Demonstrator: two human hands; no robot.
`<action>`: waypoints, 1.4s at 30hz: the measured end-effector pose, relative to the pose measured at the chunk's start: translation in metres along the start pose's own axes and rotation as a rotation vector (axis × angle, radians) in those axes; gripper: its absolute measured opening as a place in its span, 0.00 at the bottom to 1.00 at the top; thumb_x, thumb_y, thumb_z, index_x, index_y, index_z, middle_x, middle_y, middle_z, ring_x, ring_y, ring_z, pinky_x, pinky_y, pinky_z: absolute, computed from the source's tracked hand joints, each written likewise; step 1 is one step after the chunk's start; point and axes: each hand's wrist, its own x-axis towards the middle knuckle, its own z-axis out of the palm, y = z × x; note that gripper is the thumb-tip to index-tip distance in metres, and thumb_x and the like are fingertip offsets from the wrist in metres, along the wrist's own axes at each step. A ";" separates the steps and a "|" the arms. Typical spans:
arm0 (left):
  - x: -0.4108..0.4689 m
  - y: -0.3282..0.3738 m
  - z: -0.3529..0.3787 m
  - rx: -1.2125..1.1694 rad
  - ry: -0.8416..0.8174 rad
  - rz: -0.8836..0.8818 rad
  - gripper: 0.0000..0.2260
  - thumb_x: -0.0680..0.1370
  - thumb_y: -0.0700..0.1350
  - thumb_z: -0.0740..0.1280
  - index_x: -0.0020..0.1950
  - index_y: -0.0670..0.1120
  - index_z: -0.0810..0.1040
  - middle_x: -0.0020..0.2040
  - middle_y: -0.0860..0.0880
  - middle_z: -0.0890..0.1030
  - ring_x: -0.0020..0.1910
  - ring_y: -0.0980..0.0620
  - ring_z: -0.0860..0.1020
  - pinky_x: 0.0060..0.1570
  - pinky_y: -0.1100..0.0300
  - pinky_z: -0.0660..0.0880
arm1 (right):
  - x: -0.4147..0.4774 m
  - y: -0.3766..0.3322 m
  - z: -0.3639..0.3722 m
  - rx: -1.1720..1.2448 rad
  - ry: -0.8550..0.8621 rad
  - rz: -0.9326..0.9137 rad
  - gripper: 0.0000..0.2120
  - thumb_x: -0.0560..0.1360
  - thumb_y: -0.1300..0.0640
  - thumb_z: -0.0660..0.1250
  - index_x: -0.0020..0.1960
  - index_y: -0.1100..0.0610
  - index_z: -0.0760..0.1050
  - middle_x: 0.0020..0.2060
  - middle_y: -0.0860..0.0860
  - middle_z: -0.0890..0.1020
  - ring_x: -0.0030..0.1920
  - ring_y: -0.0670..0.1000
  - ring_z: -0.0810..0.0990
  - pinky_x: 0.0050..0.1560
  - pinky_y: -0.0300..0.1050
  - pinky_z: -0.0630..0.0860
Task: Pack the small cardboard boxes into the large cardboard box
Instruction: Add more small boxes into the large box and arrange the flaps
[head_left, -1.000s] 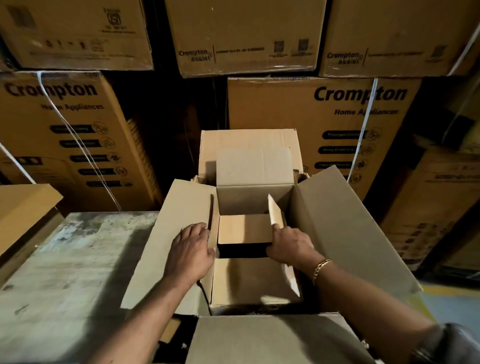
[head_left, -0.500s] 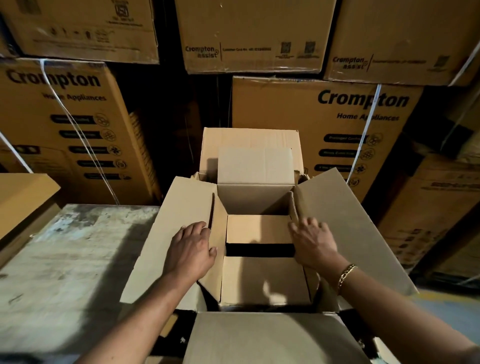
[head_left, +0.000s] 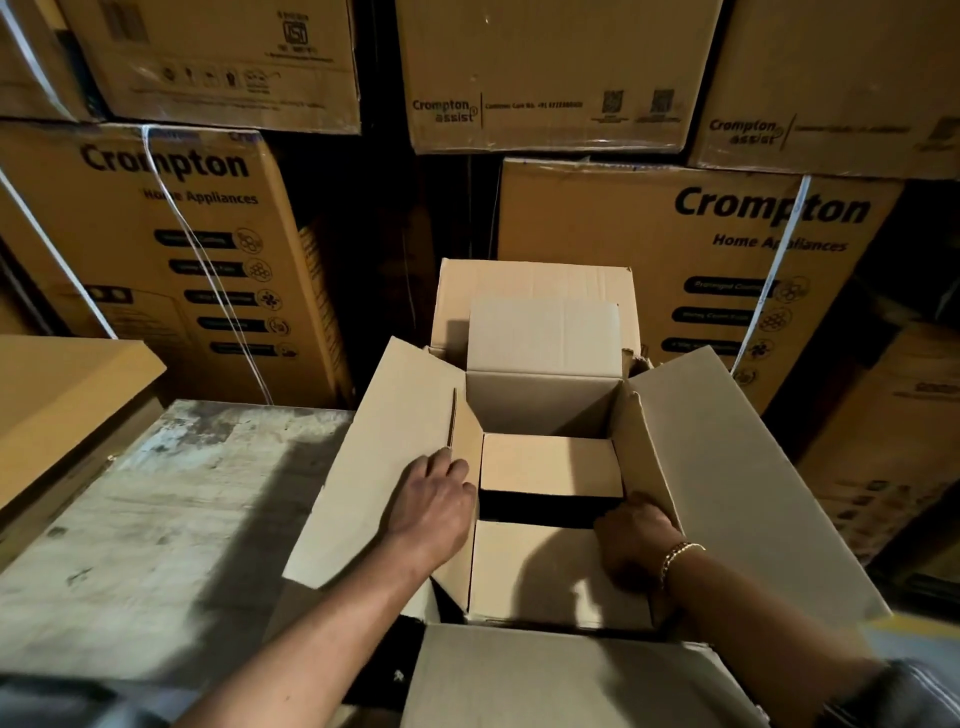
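R hand (head_left: 636, 545) left the right flap (head_left: 727, 493) & dropped inside the large cardboard box (head_left: 540, 405), onto near small box (head_left: 545, 566); fingers hidden, grip can't tell. L hand (head_left: 431, 512) stayed flat on left flap (head_left: 384, 467). Far small box (head_left: 550, 465) sat behind. Prob. seating both.

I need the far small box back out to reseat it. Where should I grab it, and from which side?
Probably from above, on its near side. The far small box looks hemmed by the large box walls left, right and behind, so only the dark gap facing the near small box offers finger room. Reach fingers down its near face and tilt it toward you.
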 end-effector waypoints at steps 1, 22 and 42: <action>0.000 -0.002 0.002 -0.040 0.009 0.008 0.16 0.78 0.44 0.59 0.62 0.46 0.80 0.68 0.45 0.74 0.72 0.42 0.64 0.68 0.46 0.64 | -0.003 0.004 -0.007 0.116 0.008 0.000 0.17 0.76 0.53 0.61 0.63 0.53 0.77 0.64 0.53 0.80 0.65 0.54 0.77 0.69 0.50 0.68; -0.055 0.010 -0.004 -0.264 -0.258 -0.023 0.52 0.65 0.82 0.52 0.81 0.51 0.58 0.81 0.49 0.37 0.78 0.49 0.31 0.76 0.47 0.33 | -0.005 -0.021 -0.017 0.474 -0.168 -0.127 0.37 0.74 0.32 0.65 0.74 0.53 0.67 0.71 0.54 0.73 0.69 0.58 0.73 0.66 0.52 0.70; -0.061 0.008 0.010 -0.392 -0.048 -0.024 0.47 0.65 0.82 0.51 0.74 0.54 0.72 0.81 0.48 0.55 0.81 0.46 0.45 0.75 0.41 0.45 | 0.028 -0.027 -0.014 0.829 0.188 0.194 0.45 0.75 0.35 0.66 0.82 0.46 0.45 0.82 0.51 0.44 0.80 0.62 0.48 0.75 0.67 0.53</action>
